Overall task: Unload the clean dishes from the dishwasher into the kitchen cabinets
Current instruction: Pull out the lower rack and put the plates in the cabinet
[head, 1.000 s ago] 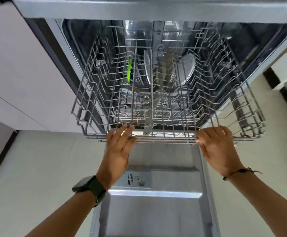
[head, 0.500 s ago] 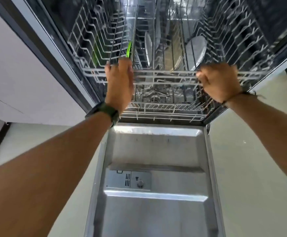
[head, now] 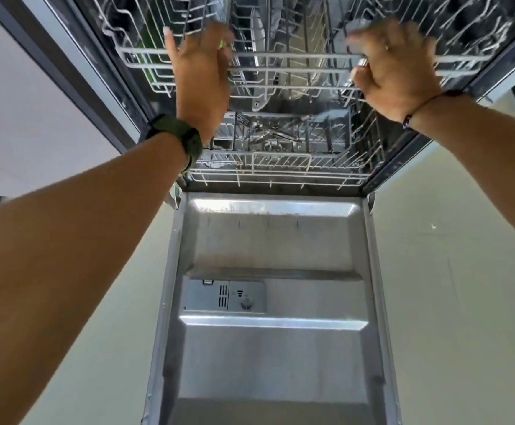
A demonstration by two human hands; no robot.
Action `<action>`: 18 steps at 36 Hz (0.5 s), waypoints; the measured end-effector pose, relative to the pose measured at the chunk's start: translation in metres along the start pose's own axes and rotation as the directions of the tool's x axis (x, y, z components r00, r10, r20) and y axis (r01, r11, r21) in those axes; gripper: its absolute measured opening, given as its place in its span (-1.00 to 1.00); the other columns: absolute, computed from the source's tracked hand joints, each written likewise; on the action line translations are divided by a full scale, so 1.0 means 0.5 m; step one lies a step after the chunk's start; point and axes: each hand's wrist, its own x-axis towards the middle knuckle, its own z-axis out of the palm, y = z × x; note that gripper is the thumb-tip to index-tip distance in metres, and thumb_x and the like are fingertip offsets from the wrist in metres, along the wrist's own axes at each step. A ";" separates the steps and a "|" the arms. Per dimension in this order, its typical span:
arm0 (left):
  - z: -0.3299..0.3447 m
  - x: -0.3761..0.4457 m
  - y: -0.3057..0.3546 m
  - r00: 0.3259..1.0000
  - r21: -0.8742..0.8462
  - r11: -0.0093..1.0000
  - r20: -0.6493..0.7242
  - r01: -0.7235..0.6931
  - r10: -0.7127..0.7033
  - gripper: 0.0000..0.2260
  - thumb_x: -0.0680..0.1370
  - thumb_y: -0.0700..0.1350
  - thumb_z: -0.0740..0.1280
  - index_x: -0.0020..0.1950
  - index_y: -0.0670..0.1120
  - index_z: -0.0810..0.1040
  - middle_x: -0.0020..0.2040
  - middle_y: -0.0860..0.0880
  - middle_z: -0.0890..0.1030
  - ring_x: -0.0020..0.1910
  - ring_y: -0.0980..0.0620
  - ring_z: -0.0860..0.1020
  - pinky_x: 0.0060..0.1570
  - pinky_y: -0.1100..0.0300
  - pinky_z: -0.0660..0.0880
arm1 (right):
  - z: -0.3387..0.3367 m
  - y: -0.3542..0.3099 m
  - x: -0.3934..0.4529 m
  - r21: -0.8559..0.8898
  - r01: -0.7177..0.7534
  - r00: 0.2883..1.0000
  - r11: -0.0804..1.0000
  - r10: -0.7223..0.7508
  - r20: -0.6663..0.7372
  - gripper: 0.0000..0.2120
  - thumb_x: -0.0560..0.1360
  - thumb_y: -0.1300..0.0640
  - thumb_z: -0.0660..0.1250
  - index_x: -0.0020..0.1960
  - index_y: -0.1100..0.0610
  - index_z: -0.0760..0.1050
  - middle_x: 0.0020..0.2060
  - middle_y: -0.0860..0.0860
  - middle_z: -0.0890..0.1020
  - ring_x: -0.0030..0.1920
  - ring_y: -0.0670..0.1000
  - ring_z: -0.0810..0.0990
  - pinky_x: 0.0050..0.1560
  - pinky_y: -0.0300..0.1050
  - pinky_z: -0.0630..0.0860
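Note:
The dishwasher's upper rack (head: 299, 58) is slid into the tub. My left hand (head: 199, 72) presses flat against its front rail, fingers straight and pointing up. My right hand (head: 397, 69) is at the same rail further right; its blurred fingers are spread above the wire and the thumb sits below it, not clamped. Beneath it, the lower rack (head: 280, 176) holds upright plates (head: 257, 29) and a cutlery basket (head: 268, 133) with forks and spoons. A green item (head: 149, 75) shows through the wires at the left.
The open dishwasher door (head: 274, 302) lies flat in front of me, with the detergent dispenser (head: 225, 296) on its inner face. White cabinet fronts (head: 20, 118) stand to the left. Pale floor (head: 464, 271) runs along both sides.
The upper rack has slid from fully pulled out back into the tub. My left hand has flattened against the rail, and my right hand's fist on the rail has loosened.

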 end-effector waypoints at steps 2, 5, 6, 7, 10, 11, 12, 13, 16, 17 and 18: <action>-0.015 -0.034 0.004 0.991 -0.089 0.987 -0.014 -0.132 0.131 -0.62 0.43 -0.41 0.10 0.16 -0.19 0.49 0.01 0.00 0.55 0.05 0.25 0.46 0.24 0.46 0.25 | 0.003 -0.017 -0.035 0.029 0.038 0.987 0.999 -0.033 -0.157 -0.58 0.45 0.21 0.05 0.30 0.16 0.31 0.26 0.23 0.42 0.26 0.25 0.38 0.24 0.09 0.31; -0.007 -0.133 -0.012 0.923 -0.062 0.929 0.112 -0.364 0.369 -0.55 0.32 -0.43 0.10 0.14 -0.18 0.46 0.10 -0.21 0.53 0.16 -0.08 0.43 0.33 0.42 0.16 | 0.038 -0.061 -0.120 0.104 0.167 0.960 0.980 -0.138 -0.245 -0.62 0.39 0.33 0.10 0.19 0.20 0.34 0.15 0.27 0.49 0.16 0.22 0.42 0.16 0.02 0.38; 0.000 -0.170 -0.024 0.884 -0.052 0.908 0.209 -0.416 0.417 -0.58 0.33 -0.40 0.10 0.15 -0.21 0.46 0.12 -0.25 0.52 0.17 -0.15 0.44 0.37 0.30 0.20 | 0.057 -0.074 -0.151 0.105 0.225 0.958 0.969 -0.201 -0.204 -0.63 0.38 0.35 0.11 0.17 0.22 0.35 0.11 0.28 0.50 0.12 0.24 0.43 0.12 0.02 0.38; 0.009 -0.202 -0.040 0.837 -0.050 0.886 0.307 -0.460 0.452 -0.60 0.34 -0.37 0.09 0.15 -0.24 0.46 0.12 -0.27 0.52 0.17 -0.20 0.45 0.35 0.16 0.29 | 0.078 -0.082 -0.179 0.106 0.277 0.955 0.955 -0.261 -0.142 -0.65 0.38 0.35 0.11 0.16 0.24 0.36 0.07 0.29 0.51 0.05 0.25 0.45 0.08 0.03 0.38; 0.042 -0.258 -0.095 0.737 -0.028 0.879 0.532 -0.476 0.417 -0.62 0.36 -0.37 0.15 0.17 -0.28 0.46 0.13 -0.28 0.52 0.16 -0.24 0.47 0.24 -0.07 0.42 | 0.150 -0.088 -0.235 0.152 0.298 0.945 0.942 -0.314 0.096 -0.65 0.35 0.39 0.20 0.13 0.30 0.42 -0.01 0.30 0.53 -0.05 0.29 0.52 0.06 0.05 0.42; 0.055 -0.265 -0.110 0.723 -0.002 0.888 0.579 -0.460 0.376 -0.61 0.37 -0.38 0.19 0.19 -0.31 0.46 0.15 -0.29 0.51 0.17 -0.26 0.47 0.25 -0.09 0.42 | 0.173 -0.085 -0.242 0.170 0.251 0.945 0.953 -0.279 0.170 -0.64 0.33 0.42 0.27 0.13 0.34 0.45 -0.02 0.31 0.54 -0.04 0.31 0.53 0.08 0.05 0.42; 0.069 -0.267 -0.124 0.713 0.024 0.896 0.615 -0.444 0.337 -0.60 0.37 -0.38 0.23 0.21 -0.33 0.45 0.17 -0.31 0.50 0.18 -0.29 0.47 0.27 -0.09 0.40 | 0.194 -0.082 -0.243 0.189 0.191 0.942 0.963 -0.234 0.240 -0.62 0.32 0.43 0.32 0.14 0.37 0.46 -0.02 0.33 0.53 -0.02 0.34 0.53 0.11 0.04 0.41; 0.083 -0.264 -0.134 0.705 0.049 0.903 0.643 -0.427 0.298 -0.58 0.37 -0.38 0.26 0.24 -0.35 0.43 0.20 -0.33 0.49 0.21 -0.31 0.45 0.28 -0.09 0.36 | 0.213 -0.081 -0.237 0.212 0.124 0.935 0.969 -0.185 0.302 -0.59 0.33 0.42 0.34 0.17 0.40 0.44 0.03 0.36 0.52 0.04 0.36 0.51 0.15 0.04 0.38; 0.126 -0.239 -0.161 0.678 0.124 0.913 0.709 -0.389 0.193 -0.53 0.42 -0.34 0.28 0.33 -0.35 0.36 0.34 -0.32 0.37 0.36 -0.29 0.31 0.37 -0.05 0.24 | 0.265 -0.083 -0.195 0.218 -0.043 0.898 0.975 -0.057 0.436 -0.49 0.46 0.31 0.31 0.36 0.39 0.27 0.26 0.34 0.39 0.29 0.30 0.36 0.32 0.01 0.25; 0.142 -0.226 -0.168 0.685 0.145 0.913 0.708 -0.380 0.173 -0.52 0.44 -0.32 0.28 0.36 -0.34 0.33 0.38 -0.31 0.33 0.38 -0.27 0.28 0.38 -0.04 0.23 | 0.278 -0.087 -0.174 0.211 -0.071 0.894 0.975 -0.031 0.446 -0.45 0.48 0.28 0.31 0.40 0.38 0.21 0.31 0.32 0.34 0.33 0.27 0.32 0.35 -0.03 0.22; 0.157 -0.212 -0.174 0.704 0.163 0.918 0.693 -0.363 0.156 -0.49 0.45 -0.31 0.28 0.39 -0.32 0.29 0.40 -0.29 0.30 0.40 -0.25 0.26 0.39 -0.04 0.21 | 0.292 -0.092 -0.150 0.198 -0.095 0.896 0.976 -0.004 0.445 -0.41 0.48 0.27 0.31 0.43 0.37 0.16 0.35 0.31 0.29 0.36 0.25 0.28 0.38 -0.05 0.19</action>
